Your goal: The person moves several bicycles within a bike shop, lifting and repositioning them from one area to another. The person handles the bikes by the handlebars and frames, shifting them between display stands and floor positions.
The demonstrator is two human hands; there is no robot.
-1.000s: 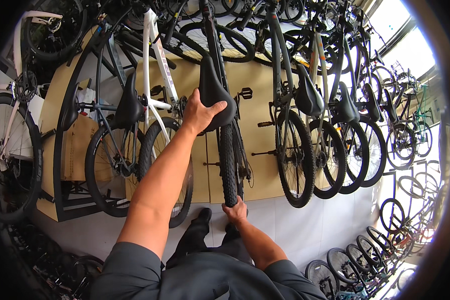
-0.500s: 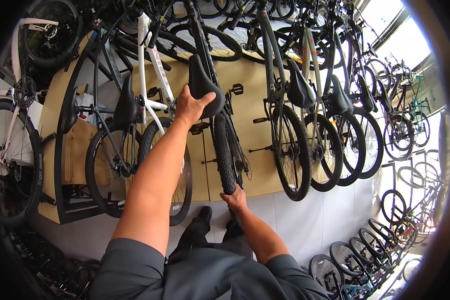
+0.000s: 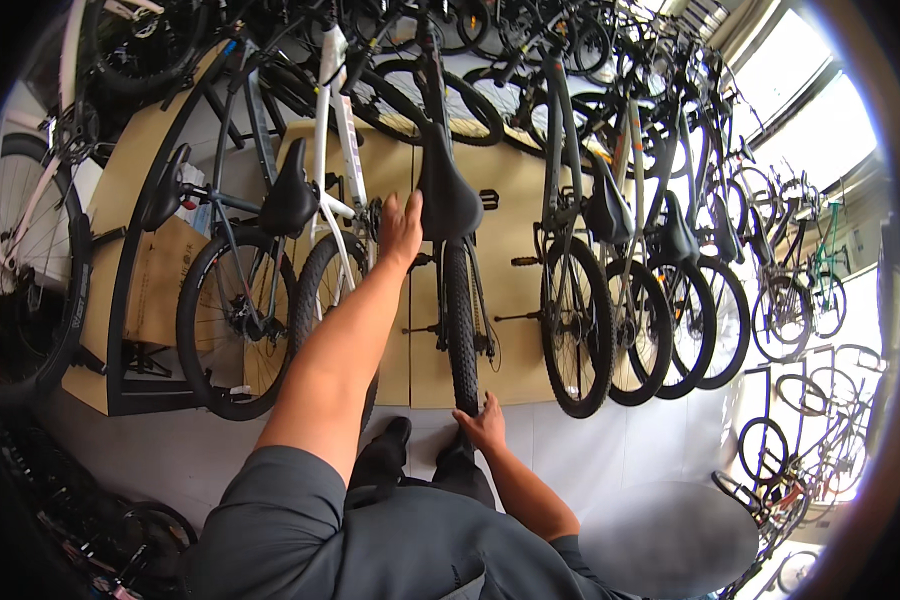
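In front of me stands a bicycle with a black saddle (image 3: 450,195) and a knobby rear tyre (image 3: 461,325). My left hand (image 3: 400,235) is at the saddle's left edge, its fingers stretched forward and not wrapped round it. Whether its fingertips touch the saddle is hard to tell. Low at the back of the tyre is my right hand (image 3: 484,424), thumb and fingers spread apart. Its thumb side lies against or very near the tyre. A black pedal (image 3: 488,199) shows right of the saddle.
A white bicycle frame (image 3: 329,130) and a grey bicycle with a black saddle (image 3: 289,190) stand close on my left. Several bicycles (image 3: 578,330) line up on the right, on a tan platform (image 3: 520,370). A cardboard box (image 3: 165,285) sits at left. A blurred grey oval (image 3: 670,540) covers the lower right.
My left hand has let go of the saddle and slid to its left edge. My right hand has opened at the tyre. The view has shifted, and the blurred grey oval has come in.
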